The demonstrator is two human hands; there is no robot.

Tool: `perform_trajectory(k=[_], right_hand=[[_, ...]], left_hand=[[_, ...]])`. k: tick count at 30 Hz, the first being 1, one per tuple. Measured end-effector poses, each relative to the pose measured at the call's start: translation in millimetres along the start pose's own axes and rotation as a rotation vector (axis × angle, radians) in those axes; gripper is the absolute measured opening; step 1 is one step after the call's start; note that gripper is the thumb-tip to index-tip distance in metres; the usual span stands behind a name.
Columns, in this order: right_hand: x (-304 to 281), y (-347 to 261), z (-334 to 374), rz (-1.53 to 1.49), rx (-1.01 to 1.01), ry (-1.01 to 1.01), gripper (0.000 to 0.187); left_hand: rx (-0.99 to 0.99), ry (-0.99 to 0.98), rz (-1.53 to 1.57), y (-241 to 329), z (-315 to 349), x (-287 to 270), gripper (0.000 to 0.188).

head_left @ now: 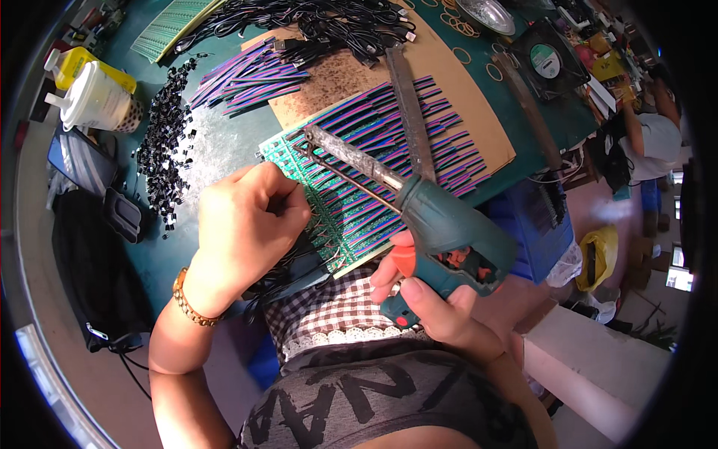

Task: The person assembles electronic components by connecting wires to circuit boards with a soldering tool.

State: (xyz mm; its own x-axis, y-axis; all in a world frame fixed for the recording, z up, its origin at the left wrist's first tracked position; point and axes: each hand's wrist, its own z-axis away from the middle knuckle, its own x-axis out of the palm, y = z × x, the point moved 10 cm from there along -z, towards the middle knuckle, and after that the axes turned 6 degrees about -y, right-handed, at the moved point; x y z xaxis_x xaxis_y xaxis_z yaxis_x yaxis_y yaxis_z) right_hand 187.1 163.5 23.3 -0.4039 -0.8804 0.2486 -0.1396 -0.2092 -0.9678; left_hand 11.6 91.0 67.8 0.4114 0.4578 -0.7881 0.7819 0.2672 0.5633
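Observation:
My right hand (441,303) grips the handle of a green soldering gun (460,232), fingers round its red trigger. The gun's metal barrel and thin feed tube point up and left, over a green circuit board panel (278,153). Rows of flat multicoloured wires (366,123) run from the panel to the right. A metal bar (411,120) lies across these wires. At the panel's left edge my left hand (250,217) is closed, its fingers curled together; what they hold, if anything, is hidden. Black cables (288,273) lie beside it, near the table's front edge.
Small black parts (164,142) lie piled at the left, near a drink cup (97,101). Loose ribbon wires (250,75) and black cables (329,26) are further back. A fan (550,60) stands at the far right. A blue crate (531,232) is beside the table.

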Motion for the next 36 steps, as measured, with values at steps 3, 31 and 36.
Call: perform_trajectory(k=[3, 31, 36], right_hand=[[-14.5, 8.1, 19.6, -0.017, 0.088, 0.088, 0.044], [-21.1, 2.1, 48.5, 0.384, -0.054, -0.126, 0.029], [-17.0, 18.3, 44.1, 0.295, 0.218, -0.128, 0.022]], left_hand=[[0.257, 0.175, -0.242, 35.9, -6.2, -46.9, 0.013], [-0.192, 0.051, 0.036, -19.4, 18.3, 21.7, 0.017], [-0.142, 0.056, -0.022, -14.3, 19.4, 20.9, 0.021]])
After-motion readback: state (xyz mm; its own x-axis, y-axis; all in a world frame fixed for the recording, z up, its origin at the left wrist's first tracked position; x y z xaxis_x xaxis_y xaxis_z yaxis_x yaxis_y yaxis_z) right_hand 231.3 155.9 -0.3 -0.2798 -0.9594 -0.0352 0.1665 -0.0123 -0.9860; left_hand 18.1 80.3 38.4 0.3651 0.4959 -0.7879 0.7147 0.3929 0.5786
